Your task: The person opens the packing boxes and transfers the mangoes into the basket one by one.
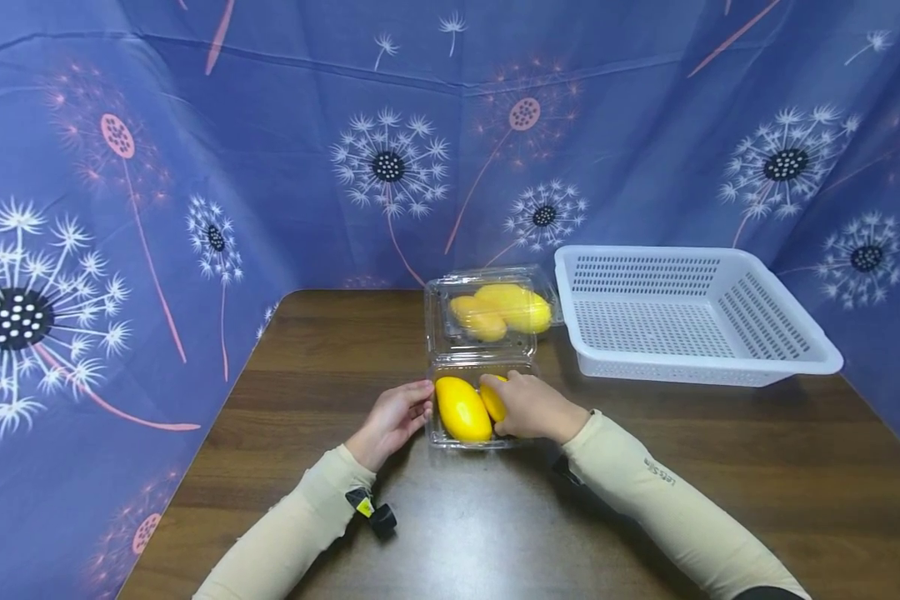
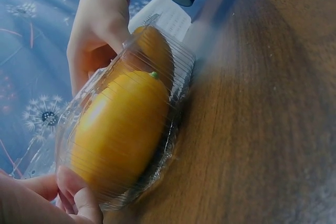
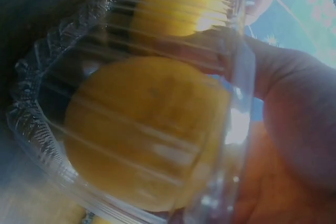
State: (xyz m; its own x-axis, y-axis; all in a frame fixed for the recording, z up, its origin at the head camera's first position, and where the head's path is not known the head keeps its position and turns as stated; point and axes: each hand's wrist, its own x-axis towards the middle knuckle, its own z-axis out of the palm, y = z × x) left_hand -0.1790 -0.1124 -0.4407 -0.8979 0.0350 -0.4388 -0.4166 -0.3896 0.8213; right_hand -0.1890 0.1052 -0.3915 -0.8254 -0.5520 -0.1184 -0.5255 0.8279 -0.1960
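An opened clear plastic clamshell box (image 1: pixel 471 447) lies on the table, its lid (image 1: pixel 441 321) folded back. One yellow mango (image 1: pixel 462 410) fills the left side of its base; a green stem spot shows on this mango (image 2: pixel 123 129) in the left wrist view. My left hand (image 1: pixel 392 419) pinches the left rim of the box between thumb and curled fingers. Reaching in from the right, my right hand (image 1: pixel 534 407) grips a second mango (image 1: pixel 492 398) in the base. The right wrist view shows that mango (image 3: pixel 147 135) through the clear wall, beside my palm.
Behind the raised lid lie several more yellow mangoes (image 1: pixel 513 307), seemingly inside another clear box. A white perforated plastic basket (image 1: pixel 708 367) stands at the back right of the wooden table (image 1: pixel 330 350). A blue dandelion-print cloth (image 1: pixel 270 167) hangs behind.
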